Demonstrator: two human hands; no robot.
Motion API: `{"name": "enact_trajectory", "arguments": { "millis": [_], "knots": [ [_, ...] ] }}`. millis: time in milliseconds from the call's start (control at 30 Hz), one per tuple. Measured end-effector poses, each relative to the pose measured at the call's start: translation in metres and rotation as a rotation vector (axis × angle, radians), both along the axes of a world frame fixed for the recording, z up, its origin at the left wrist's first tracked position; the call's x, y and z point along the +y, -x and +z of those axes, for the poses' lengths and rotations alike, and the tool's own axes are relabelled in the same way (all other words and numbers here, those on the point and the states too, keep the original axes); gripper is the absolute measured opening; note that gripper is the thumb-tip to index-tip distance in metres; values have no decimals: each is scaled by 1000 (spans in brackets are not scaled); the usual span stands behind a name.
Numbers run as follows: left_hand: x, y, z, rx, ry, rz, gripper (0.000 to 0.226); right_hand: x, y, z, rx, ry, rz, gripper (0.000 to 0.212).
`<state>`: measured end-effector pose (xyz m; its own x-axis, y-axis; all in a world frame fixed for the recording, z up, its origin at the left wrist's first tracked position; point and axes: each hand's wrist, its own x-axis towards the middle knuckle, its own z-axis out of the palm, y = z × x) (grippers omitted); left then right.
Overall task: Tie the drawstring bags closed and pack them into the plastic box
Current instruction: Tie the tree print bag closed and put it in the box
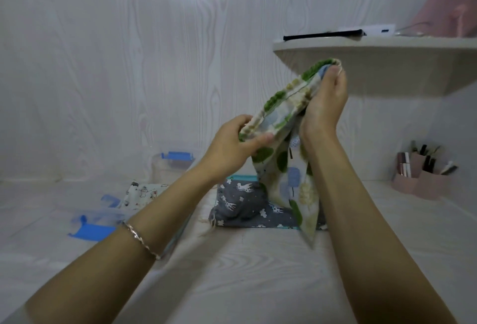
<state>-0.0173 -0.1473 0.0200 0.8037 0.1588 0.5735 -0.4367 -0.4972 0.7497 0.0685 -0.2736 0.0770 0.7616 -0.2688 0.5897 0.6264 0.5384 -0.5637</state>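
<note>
A cream fabric drawstring bag printed with green trees is held up above the middle of the worktop. Its lower corner hangs in front of a grey fabric bag with white animals lying there. The left hand pinches the lower end of the bag's mouth between thumb and curled fingers. The right hand has its grip round the upper end, fingertips at the top corner. The cords are too blurred to make out. What seems to be a clear plastic box with blue clips stands at the worktop's back edge, left.
</note>
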Motion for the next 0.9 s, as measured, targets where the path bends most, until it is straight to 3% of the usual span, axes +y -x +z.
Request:
{"name": "enact_trajectory", "arguments": {
  "millis": [33,133,200,400,600,700,767,833,900],
  "knots": [
    [1,3,4,-93,-37,66,23,0,1,2,-8,-6,15,29],
    [14,9,16,-346,-159,259,40,1,4,-1,10,20,47,30],
    [25,13,20,-447,-346,386,42,1,5,-11,36,80,52,30],
    [51,19,6,-238,-766,851,66,-3,2,-50,39,355,-61,36],
    [72,34,-12,-152,-950,844,72,-24,-18,-94,24,598,-167,44],
    [81,40,-15,-12,-834,816,80,-28,-21,-113,95,659,-191,49],
    [82,40,-15,97,-614,689,77,-24,-24,-126,223,627,-146,51],
    [82,42,-12,172,-383,541,70,-19,-31,-135,427,503,-64,49],
    [86,46,-8,188,-277,515,66,-19,-44,-146,610,253,78,44]
  ]
}}
